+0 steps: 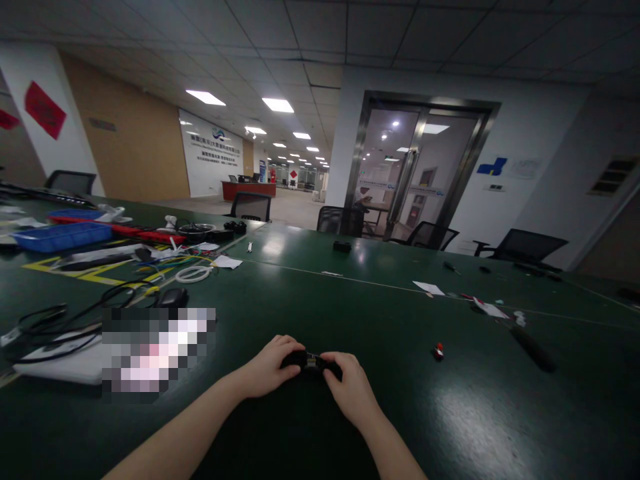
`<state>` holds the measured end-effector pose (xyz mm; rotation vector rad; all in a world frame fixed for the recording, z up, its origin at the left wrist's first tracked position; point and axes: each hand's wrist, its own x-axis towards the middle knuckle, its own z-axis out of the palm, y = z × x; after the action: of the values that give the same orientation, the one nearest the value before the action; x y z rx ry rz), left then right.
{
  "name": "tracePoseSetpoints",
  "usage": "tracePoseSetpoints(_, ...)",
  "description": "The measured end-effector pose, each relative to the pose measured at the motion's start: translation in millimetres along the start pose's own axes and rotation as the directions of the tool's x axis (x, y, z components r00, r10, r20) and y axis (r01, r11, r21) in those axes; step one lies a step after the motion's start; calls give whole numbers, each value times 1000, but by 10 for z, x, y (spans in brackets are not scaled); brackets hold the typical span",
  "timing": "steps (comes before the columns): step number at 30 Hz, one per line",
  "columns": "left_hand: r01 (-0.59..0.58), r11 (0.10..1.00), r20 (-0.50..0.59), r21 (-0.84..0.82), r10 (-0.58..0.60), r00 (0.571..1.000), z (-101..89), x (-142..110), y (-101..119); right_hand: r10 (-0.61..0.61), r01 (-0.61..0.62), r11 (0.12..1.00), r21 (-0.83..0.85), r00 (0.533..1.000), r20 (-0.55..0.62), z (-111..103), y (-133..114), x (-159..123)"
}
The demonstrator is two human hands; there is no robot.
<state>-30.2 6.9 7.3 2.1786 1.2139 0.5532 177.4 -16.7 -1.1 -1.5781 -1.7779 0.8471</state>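
Note:
A small black device (pixel 312 361) is between my two hands, low over the green table. Its middle shows a lighter, metallic-looking section; its exact kind is too small to tell. My left hand (pixel 273 367) is closed around the left end, thumb in front and fingers behind. At the right end, my right hand (pixel 353 387) pinches the device between thumb and fingers. Both ends are partly hidden by the fingers. A small red and white item (pixel 439 351) lies to the right of my right hand.
On the left are a blue tray (pixel 65 237), tangled cables (pixel 193 274), a white box (pixel 65 363) and a blurred-out patch. A long dark tool (pixel 533 348) and paper scraps (pixel 429 288) lie right. A black block (pixel 342 247) sits near the far edge, with chairs beyond.

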Motion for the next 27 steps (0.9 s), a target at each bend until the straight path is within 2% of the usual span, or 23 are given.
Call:
tracePoseSetpoints(8, 2, 1000, 3, 4, -2, 1000, -24, -12, 37, -40, 43, 998, 52, 998, -47, 16, 20, -2)
tracePoseSetpoints(13, 1, 1000, 1, 2, -1, 1000, -19, -8, 21, -25, 30, 996, 82, 998, -60, 26, 17, 1)
tracePoseSetpoints(22, -26, 1000, -13, -1, 26, 1000, 9, 2, -17, -167, 166, 981, -98, 986, 0, 47, -95, -18)
tracePoseSetpoints(27, -30, 999, -10, -16, 30, 999, -6, -11, 21, -121, 126, 983, -133, 992, 43, 19, -154, -44)
